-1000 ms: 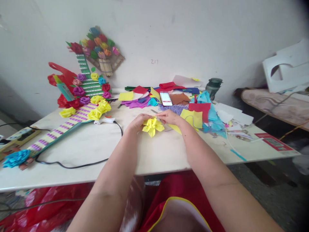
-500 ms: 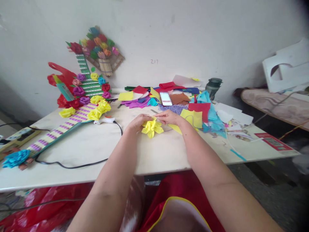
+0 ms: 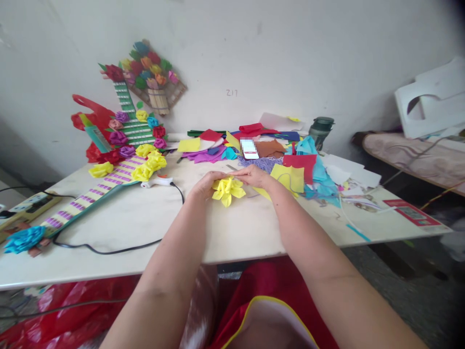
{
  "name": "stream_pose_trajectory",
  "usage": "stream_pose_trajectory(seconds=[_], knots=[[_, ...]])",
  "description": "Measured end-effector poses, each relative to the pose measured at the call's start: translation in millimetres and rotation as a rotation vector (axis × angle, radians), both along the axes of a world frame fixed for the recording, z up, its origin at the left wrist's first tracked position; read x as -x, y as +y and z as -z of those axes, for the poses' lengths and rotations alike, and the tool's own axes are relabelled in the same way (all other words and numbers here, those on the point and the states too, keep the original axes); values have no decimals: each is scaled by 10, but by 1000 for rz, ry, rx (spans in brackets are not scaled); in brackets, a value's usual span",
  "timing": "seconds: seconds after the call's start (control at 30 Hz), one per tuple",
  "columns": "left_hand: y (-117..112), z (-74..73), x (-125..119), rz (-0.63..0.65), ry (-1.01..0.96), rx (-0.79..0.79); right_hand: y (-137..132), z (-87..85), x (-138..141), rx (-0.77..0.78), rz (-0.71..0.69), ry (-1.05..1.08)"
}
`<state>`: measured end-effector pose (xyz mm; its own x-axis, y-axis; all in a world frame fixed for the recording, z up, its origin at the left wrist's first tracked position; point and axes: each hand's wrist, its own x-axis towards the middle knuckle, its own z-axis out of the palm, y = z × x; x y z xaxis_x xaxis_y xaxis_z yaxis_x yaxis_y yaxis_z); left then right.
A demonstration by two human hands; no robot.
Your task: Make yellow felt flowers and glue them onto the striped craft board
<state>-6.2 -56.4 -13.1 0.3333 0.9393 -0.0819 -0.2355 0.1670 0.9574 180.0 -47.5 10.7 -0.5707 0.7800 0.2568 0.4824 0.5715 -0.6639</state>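
The head camera looks forward-down at both hands (image 3: 254,175).

This looks like a small craft workspace, for coloured paper sheets (image 3: 208,153), purple yarn (image 3: 262,164) and a corded white glue gun (image 3: 159,182) lie on a white bench (image 3: 241,228), with a paper-flower bouquet decoration (image 3: 159,101) against the pale wall (image 3: 261,58).

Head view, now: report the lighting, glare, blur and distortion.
In the head view, soft light on the wall, the upper-right corner dark; in the head view, bright glints on the red plastic under the table; in the head view, coarse blocks over the phone, and fine folds of the yellow flower look soft.
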Motion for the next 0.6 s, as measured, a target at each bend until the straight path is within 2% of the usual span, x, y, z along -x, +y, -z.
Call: stream_pose_trajectory(seconds=[0.13, 0.33, 0.6], knots=[[6, 8, -8, -18, 7, 5, 17, 27, 5, -104, 44, -24], [-3, -4, -7, -26, 56, -35, 29, 37, 7, -158, 45, -54], [-45, -47, 11, -1, 103, -124, 36, 62, 9, -77, 49, 5]])
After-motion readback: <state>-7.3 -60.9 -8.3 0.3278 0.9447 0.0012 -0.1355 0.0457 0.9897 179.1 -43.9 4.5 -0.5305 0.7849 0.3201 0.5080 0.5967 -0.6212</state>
